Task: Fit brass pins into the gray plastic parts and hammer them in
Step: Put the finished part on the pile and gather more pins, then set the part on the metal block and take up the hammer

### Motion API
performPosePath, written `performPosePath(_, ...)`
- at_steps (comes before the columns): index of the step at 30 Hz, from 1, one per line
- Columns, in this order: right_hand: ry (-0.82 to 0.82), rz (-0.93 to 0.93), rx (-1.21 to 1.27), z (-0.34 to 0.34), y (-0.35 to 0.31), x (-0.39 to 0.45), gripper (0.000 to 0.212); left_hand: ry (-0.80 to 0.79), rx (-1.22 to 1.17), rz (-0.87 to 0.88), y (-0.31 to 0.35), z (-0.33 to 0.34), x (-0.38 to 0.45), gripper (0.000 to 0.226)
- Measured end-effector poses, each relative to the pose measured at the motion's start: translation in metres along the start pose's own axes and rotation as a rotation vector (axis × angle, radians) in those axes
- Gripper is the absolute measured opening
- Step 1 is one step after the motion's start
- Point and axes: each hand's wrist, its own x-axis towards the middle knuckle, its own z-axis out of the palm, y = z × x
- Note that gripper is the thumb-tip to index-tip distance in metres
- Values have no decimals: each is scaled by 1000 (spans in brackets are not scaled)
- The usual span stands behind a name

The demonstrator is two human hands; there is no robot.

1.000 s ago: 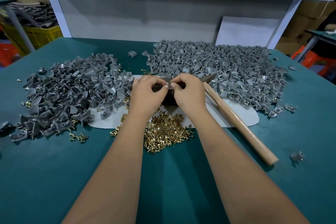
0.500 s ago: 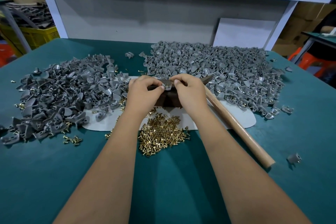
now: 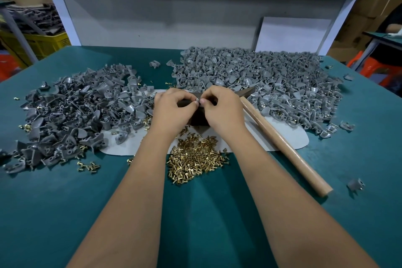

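The green tabletop (image 3: 65, 213) carries nearly everything. Largest on it is the far right heap of gray plastic parts (image 3: 261, 80), spread wide toward the back edge; the left heap of gray parts (image 3: 71, 113) is somewhat smaller, with brass pins showing among its pieces and along its near edge. From where I stand I would guess one heap is finished and the other waiting, but I cannot say which, and either way a great many parts seem left to do. A pale mat (image 3: 289, 139) lies under the work area, and across it the hammer's wooden handle (image 3: 282, 143) rests untouched, its dark head mostly hidden behind the hands. Just in front of the forearms sits the loose pile of brass pins (image 3: 195, 156), plenty remaining.

Both hands meet over the dark block at the centre. The left hand (image 3: 174, 111) and right hand (image 3: 224, 109) each have a narrow pinching grip, fingertips nearly touching one another, closed on one small gray part (image 3: 198, 100) held between them. Whether a pin is already seated in it is too small to tell. Fitting looks to be the step in hand; hammering has not begun for this piece
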Motion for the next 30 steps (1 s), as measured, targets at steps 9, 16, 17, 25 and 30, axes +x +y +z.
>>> performPosePath(9,38,26,22,1,-2,-5,18,19,10,2,-1,2,-1,14)
performPosePath(16,28,-22,-16,3,1,-4,15,30,23,6,-3,3,-1,10)
performPosePath(17,18,-41,-33,3,3,-3,13,30,31,8,-4,3,-1,10)
performPosePath(25,226,-50,-286,-16,17,-7,19,18,-2,-34,-4,4,-3,8)
performPosePath(30,192,170,-698,-46,41,-17,26,20,-15,-27,-4,2,-5,12)
